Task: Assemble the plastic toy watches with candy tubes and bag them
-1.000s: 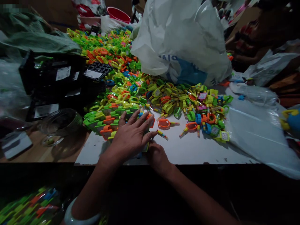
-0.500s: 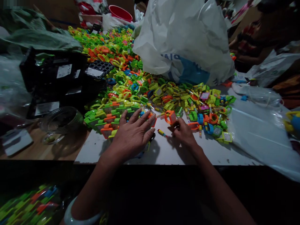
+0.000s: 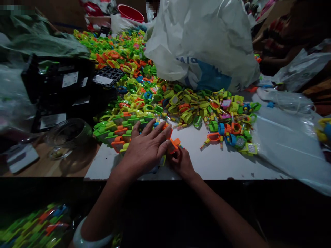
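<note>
My left hand [image 3: 142, 150] lies flat with its fingers spread over neat rows of green, orange and yellow toy watches [image 3: 120, 131]. Close beside its thumb, my right hand [image 3: 182, 163] is closed on an orange toy watch [image 3: 173, 146], holding it at the right end of the rows. A bit of a coloured tube shows by the right fingers; whether it is held I cannot tell. To the right, a small candy-filled tube [image 3: 205, 144] lies on the white tabletop next to another orange toy watch [image 3: 213, 137].
A big heap of loose toy watches [image 3: 134, 72] spreads behind my hands. Over it stands a large white plastic bag [image 3: 201, 38]. Black trays [image 3: 59, 79] and a glass bowl [image 3: 69, 132] are at left; clear plastic bags [image 3: 284, 134] cover the right side. A person [image 3: 279, 41] sits far right.
My right hand has moved left with the orange toy watch, up to my left hand. The tube that lay between the hands no longer shows there. My left hand has stayed in place.
</note>
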`<move>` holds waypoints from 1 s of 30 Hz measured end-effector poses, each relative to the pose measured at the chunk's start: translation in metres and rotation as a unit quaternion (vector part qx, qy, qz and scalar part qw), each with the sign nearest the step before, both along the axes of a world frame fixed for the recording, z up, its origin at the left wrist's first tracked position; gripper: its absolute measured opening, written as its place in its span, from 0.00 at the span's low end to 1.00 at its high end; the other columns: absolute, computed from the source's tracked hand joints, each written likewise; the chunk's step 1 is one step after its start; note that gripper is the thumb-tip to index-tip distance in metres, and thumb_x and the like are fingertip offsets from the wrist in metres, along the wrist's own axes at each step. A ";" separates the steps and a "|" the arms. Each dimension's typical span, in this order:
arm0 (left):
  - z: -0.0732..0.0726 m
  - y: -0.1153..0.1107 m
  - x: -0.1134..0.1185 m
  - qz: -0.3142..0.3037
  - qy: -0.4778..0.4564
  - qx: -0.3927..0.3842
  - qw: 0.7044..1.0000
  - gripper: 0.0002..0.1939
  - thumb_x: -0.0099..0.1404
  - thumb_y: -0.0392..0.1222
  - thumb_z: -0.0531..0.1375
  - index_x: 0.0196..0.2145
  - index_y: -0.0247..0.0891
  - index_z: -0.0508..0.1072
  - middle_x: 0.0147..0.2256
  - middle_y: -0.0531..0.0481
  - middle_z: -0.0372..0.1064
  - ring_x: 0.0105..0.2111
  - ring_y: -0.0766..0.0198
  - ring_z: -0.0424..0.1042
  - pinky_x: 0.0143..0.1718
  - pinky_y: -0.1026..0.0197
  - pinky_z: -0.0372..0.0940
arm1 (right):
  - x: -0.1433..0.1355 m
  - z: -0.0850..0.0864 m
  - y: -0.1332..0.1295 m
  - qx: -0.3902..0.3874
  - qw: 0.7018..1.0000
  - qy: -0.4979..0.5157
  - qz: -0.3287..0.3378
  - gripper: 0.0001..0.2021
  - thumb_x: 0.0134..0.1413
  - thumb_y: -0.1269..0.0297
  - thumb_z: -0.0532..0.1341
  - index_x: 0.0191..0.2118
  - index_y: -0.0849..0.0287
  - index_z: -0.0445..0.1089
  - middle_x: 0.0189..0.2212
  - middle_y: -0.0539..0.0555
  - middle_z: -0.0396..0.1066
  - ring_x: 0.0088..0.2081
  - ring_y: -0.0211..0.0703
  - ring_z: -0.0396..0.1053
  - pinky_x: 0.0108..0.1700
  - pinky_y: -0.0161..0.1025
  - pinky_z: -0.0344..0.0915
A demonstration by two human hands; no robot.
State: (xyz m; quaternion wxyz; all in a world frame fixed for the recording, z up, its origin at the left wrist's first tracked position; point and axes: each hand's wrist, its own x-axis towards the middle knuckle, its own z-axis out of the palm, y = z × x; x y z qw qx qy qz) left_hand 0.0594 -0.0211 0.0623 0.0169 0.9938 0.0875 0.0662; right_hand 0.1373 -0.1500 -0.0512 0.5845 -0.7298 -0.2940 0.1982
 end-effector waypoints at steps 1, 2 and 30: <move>0.000 0.000 0.000 0.001 0.001 0.001 1.000 0.24 0.71 0.53 0.42 0.62 0.52 0.56 0.65 0.54 0.51 0.67 0.50 0.45 0.64 0.34 0.36 | 0.000 0.000 -0.001 0.000 1.000 0.002 -0.001 0.05 0.49 0.62 0.60 0.29 0.58 0.67 0.22 0.49 0.68 0.23 0.38 0.64 0.26 0.35 0.64; 0.000 0.000 0.000 0.001 0.003 0.002 1.000 0.24 0.71 0.53 0.42 0.62 0.52 0.56 0.65 0.55 0.51 0.67 0.50 0.45 0.64 0.34 0.36 | 0.000 0.000 -0.002 0.001 1.000 0.023 0.005 0.06 0.49 0.62 0.60 0.29 0.58 0.67 0.20 0.48 0.67 0.21 0.37 0.63 0.25 0.34 0.63; 0.005 0.006 0.000 -0.036 -0.002 -0.027 0.999 0.18 0.69 0.56 0.46 0.48 0.62 0.72 0.64 0.52 0.54 0.65 0.42 0.48 0.59 0.25 0.38 | 0.038 0.009 -0.004 -0.024 0.984 -0.124 0.127 0.13 0.49 0.74 0.54 0.40 0.57 0.70 0.37 0.51 0.73 0.36 0.39 0.69 0.39 0.36 0.68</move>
